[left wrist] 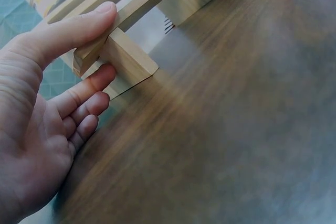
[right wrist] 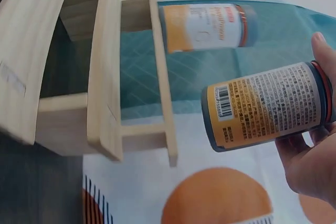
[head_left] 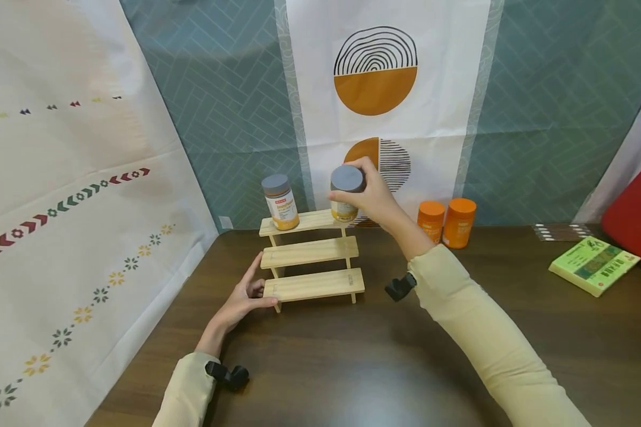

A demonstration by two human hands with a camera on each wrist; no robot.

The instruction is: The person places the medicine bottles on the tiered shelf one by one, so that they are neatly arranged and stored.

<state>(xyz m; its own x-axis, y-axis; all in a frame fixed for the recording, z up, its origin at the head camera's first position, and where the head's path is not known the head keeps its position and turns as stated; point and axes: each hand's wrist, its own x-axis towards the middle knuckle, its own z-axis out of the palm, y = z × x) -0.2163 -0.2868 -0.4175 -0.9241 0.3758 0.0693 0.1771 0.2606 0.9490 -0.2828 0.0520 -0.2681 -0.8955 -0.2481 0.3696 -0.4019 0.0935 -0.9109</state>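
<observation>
A three-step wooden shelf (head_left: 310, 253) stands on the dark table. My left hand (head_left: 241, 301) holds its left end, thumb over the lowest step and fingers beneath, as the left wrist view shows. In my right hand (head_left: 372, 193) is a grey-lidded jar (right wrist: 265, 106) with a yellow and white label, gripped near its lid. The right wrist view shows a gap between its base and the top step (right wrist: 164, 77); a barcode and small print face that camera. A second grey-lidded jar (head_left: 282, 203) sits upright at the left of the top step.
Two orange jars (head_left: 457, 224) stand together at the back right of the table. Further right lies a green and yellow box (head_left: 595, 265), near a red object (head_left: 635, 213) at the edge. A patterned cloth (head_left: 235, 89) hangs behind the shelf.
</observation>
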